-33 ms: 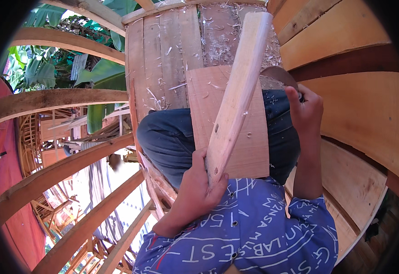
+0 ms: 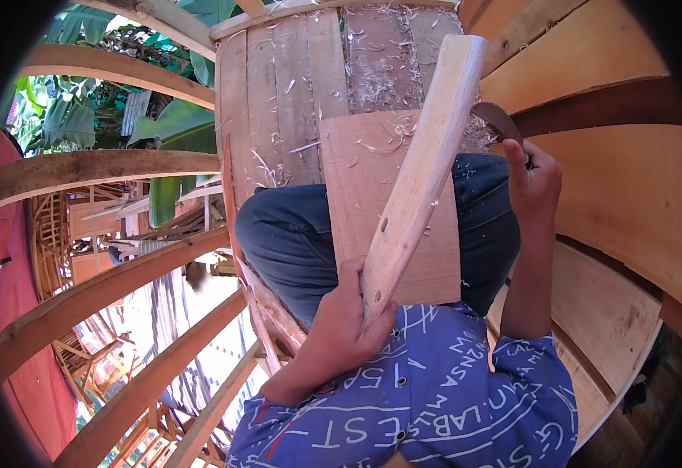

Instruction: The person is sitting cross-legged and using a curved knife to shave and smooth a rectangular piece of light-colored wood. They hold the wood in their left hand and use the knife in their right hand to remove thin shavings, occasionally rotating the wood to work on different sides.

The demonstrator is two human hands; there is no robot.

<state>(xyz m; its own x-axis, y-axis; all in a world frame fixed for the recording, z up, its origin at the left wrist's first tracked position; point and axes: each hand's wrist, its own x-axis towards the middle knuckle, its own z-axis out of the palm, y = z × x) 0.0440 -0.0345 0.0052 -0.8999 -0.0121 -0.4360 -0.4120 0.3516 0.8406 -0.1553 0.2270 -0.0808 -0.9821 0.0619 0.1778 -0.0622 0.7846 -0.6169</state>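
My left hand [image 2: 347,324] grips the lower end of a long, pale wooden piece [image 2: 426,175], close to my shirt. The piece slants up and to the right, with small dark holes near its held end. My right hand [image 2: 534,181] is closed on a knife [image 2: 499,121] with a broad, dark, curved blade. Its handle is mostly hidden in my fingers, and my thumb points up. The blade lies just right of the wooden piece; whether they touch, I cannot tell. A flat wooden board [image 2: 356,179] rests across my lap beneath the piece.
Curled wood shavings [image 2: 380,78] litter the plank floor [image 2: 259,101] ahead. Wooden slats [image 2: 99,164] with gaps run along the left. Broad wooden panels [image 2: 614,168] close in on the right, near my right arm. Banana leaves [image 2: 173,125] show outside.
The wooden piece has shifted right and its top end sits slightly lower. My right hand and the knife have also moved a little to the right.
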